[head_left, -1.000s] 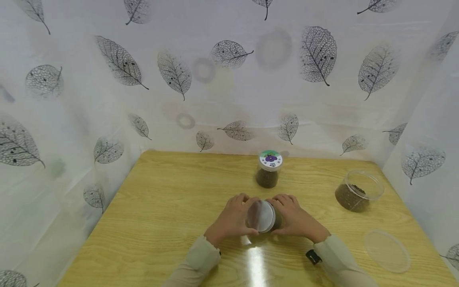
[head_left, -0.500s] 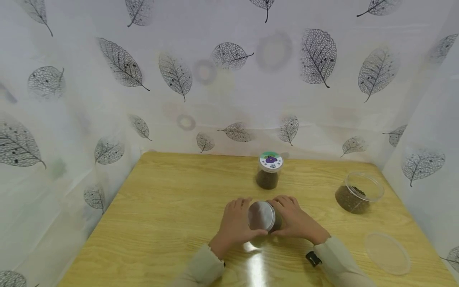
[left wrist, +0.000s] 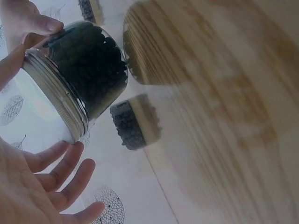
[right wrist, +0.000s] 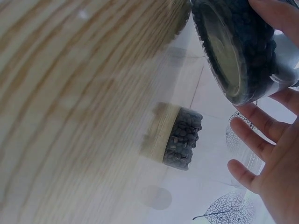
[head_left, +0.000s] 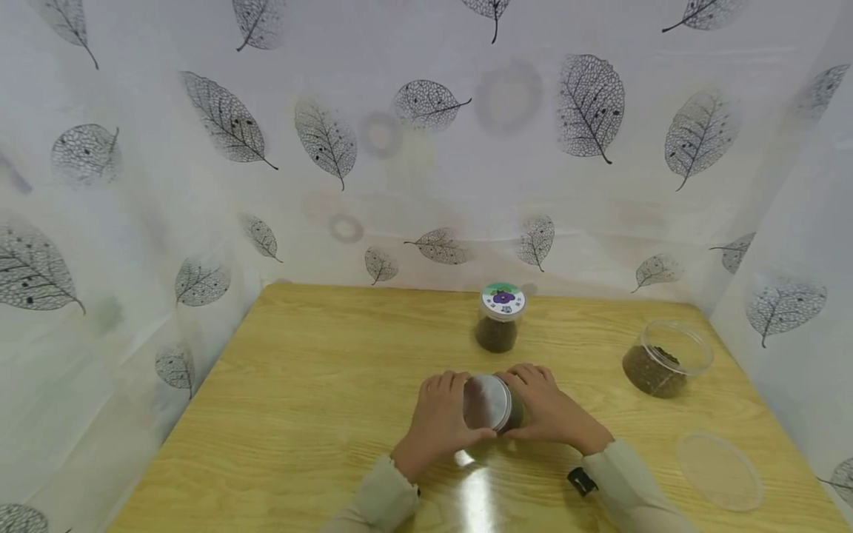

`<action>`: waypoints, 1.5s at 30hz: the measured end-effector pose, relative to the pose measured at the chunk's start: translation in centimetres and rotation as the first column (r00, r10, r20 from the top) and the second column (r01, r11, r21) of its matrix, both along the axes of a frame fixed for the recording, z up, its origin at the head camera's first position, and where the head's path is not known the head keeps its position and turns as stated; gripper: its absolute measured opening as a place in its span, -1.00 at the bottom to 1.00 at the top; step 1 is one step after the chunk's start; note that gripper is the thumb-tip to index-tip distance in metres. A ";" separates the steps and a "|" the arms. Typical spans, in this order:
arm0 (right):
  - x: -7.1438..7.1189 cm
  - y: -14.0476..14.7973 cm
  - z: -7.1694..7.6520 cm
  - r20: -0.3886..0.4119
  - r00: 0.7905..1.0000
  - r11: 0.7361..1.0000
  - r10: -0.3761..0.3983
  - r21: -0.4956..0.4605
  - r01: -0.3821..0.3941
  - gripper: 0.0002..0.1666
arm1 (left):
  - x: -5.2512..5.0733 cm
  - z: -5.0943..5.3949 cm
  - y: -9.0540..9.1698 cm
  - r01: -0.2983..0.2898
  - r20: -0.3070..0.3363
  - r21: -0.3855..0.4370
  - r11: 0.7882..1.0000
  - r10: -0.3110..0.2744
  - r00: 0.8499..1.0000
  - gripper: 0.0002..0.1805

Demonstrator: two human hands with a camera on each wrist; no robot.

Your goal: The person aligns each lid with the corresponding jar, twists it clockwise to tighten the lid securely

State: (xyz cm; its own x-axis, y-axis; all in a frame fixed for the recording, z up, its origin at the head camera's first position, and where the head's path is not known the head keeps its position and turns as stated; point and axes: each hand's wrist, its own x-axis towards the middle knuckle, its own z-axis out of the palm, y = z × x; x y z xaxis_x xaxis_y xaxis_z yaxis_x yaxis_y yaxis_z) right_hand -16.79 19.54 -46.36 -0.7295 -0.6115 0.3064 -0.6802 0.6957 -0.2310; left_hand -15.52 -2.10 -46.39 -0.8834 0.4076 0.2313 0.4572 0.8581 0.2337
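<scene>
Both hands are around a clear plastic jar [left wrist: 91, 63] filled with dark beans or pellets. It is tilted above the wooden table, its silvery screw lid [head_left: 485, 403] facing left and up. My left hand [head_left: 436, 423] grips the lid's rim between thumb and fingertips. The jar's body is held by my right hand [head_left: 553, 411], with the thumb on the near side and fingers on the far side. In the right wrist view the jar's base [right wrist: 226, 56] shows, and some fingers of the right hand [right wrist: 282, 158] stand off the jar.
Behind the hands stands another jar [head_left: 496, 333] with dark contents and a purple-flower label on its lid. An open clear tub [head_left: 656, 370], partly filled with dark bits, sits at right. Nearer lies a translucent round lid [head_left: 720, 472]. A leaf-print curtain [head_left: 426, 170] surrounds the table.
My left hand has turned around the lid, its thumb moving right towards the right thumb. The right hand and the jar stay nearly in place.
</scene>
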 end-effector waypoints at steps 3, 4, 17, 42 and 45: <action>0.0 0.1 0.0 -0.007 1.000 1.000 0.007 -0.006 -0.007 0.08 | -0.3 0.0 -0.3 0.043 -0.011 0.006 0.999 -0.043 0.999 -0.01; 0.0 0.1 0.0 -0.008 1.000 1.000 0.010 -0.008 -0.010 0.08 | -0.5 0.0 -0.4 0.061 -0.015 0.013 0.998 -0.061 0.998 -0.01; 0.0 0.2 -0.1 0.002 1.000 1.000 0.007 -0.005 -0.007 0.09 | -1.4 -0.1 -1.2 0.200 0.040 0.058 0.978 -0.202 0.978 0.03; 0.0 0.0 -0.1 0.025 0.999 0.999 -0.037 0.018 0.037 0.06 | 0.1 0.2 0.1 -0.116 0.153 0.041 0.992 0.108 0.982 -0.05; 0.0 0.0 -0.1 0.018 0.999 1.000 -0.028 0.003 0.027 0.06 | 0.0 0.3 0.0 -0.106 0.140 0.032 0.994 0.101 0.985 -0.04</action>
